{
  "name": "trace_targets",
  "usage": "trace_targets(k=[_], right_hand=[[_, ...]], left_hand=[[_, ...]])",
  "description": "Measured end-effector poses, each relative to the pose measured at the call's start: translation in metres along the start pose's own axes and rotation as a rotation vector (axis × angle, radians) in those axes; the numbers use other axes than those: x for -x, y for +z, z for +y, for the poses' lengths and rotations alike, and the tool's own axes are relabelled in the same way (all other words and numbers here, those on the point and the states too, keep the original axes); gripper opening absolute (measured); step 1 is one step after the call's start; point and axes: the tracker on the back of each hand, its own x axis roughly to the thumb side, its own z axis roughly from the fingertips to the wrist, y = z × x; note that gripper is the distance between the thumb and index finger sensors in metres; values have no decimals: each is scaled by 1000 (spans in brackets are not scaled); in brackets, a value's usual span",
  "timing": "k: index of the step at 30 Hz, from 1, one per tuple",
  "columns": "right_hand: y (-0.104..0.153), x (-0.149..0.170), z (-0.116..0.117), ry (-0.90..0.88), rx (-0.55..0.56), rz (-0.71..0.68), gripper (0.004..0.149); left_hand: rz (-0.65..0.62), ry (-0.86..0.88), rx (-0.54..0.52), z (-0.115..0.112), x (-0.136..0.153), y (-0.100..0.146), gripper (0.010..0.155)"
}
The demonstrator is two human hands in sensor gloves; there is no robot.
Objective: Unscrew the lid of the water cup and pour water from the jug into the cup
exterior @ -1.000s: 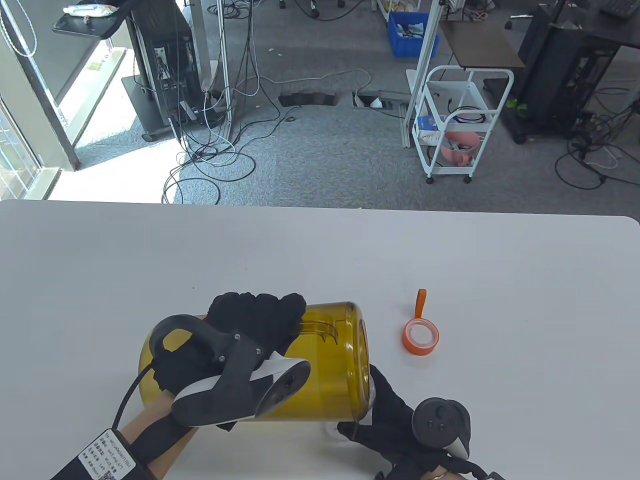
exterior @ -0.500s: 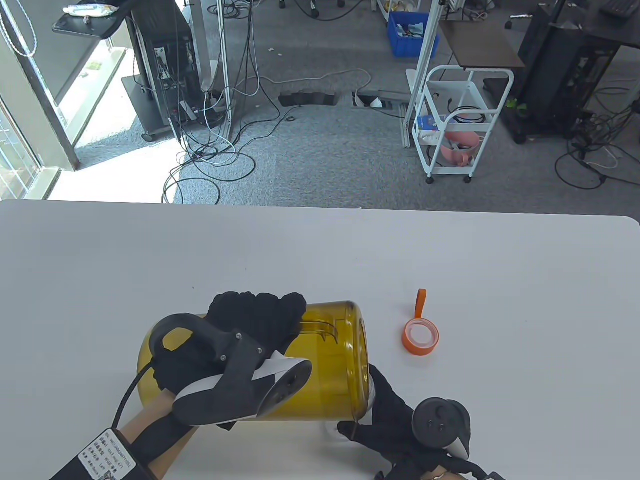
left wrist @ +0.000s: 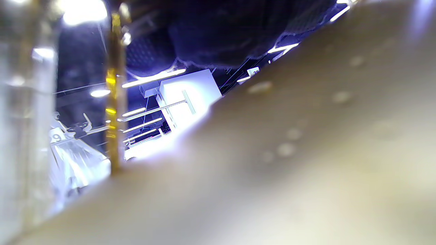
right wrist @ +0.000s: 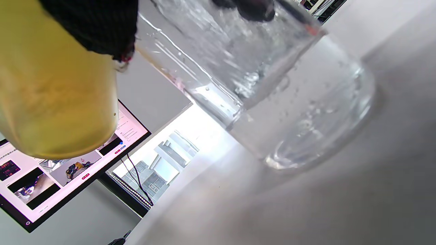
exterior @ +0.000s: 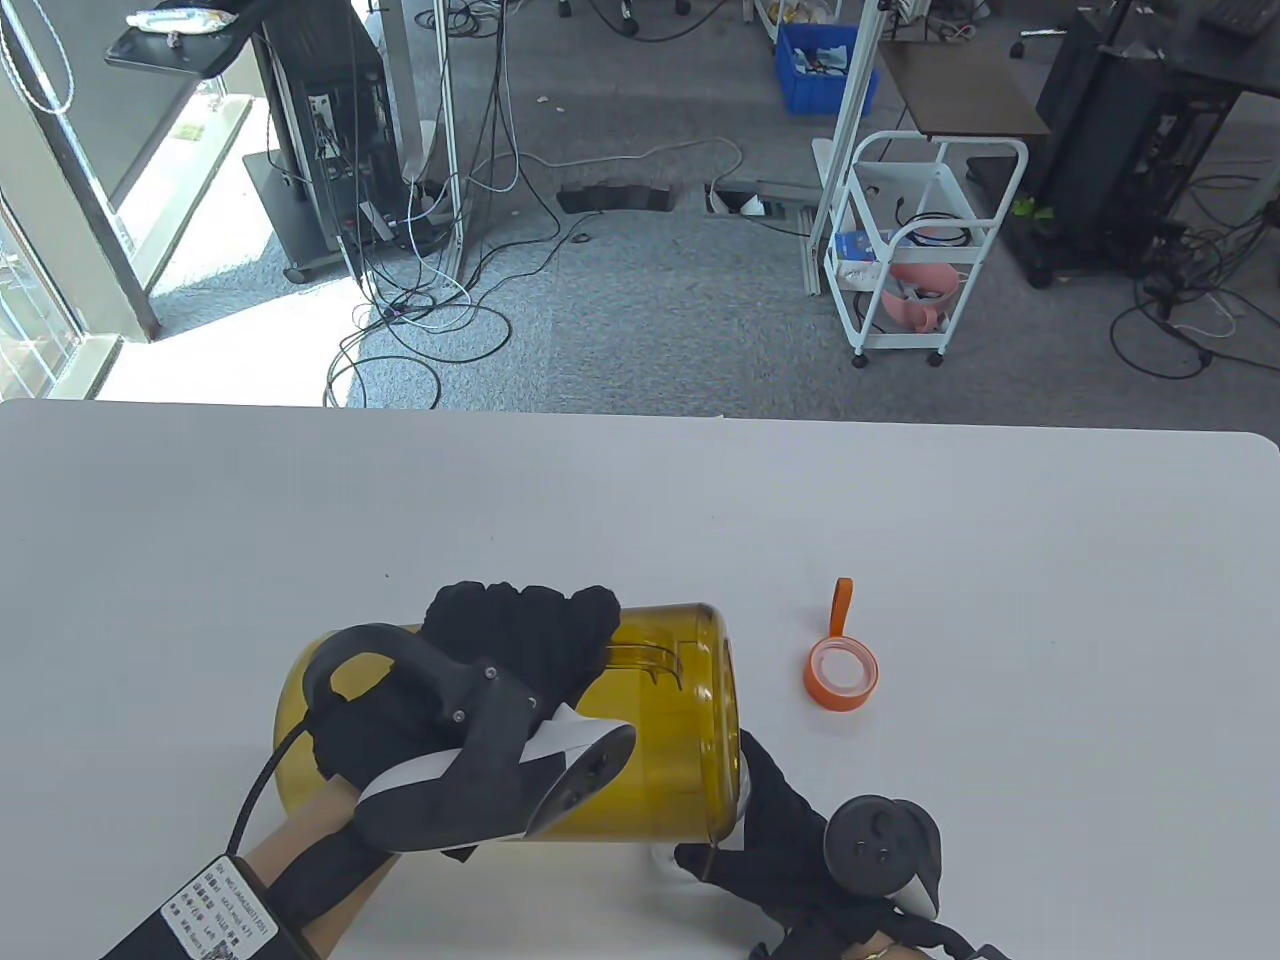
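Sideways, my left hand (exterior: 500,660) gripped the tipped amber jug (exterior: 660,740); my right hand (exterior: 790,850) fingers curled around the clear cup (right wrist: 272,102).

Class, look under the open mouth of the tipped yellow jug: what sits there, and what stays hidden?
Under the yellow jug mouth stands the clear cup, gripped by the right hand, with water inside. From the table view the jug covers most of the cup, hiding its fill level.

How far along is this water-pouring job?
Done: the orange screw lid lies off the cup on the white table. In hand: the left hand holds the amber plastic jug tipped sideways over the clear cup, which the right hand grips. Left: finishing the pour and setting the jug upright.
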Motion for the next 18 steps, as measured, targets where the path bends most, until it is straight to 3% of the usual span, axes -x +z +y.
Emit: trace_targets(k=[18], right_hand=[[0, 0, 0, 0, 0, 0, 101]], left_hand=[[-18, -30, -2, 3, -3, -2, 37]])
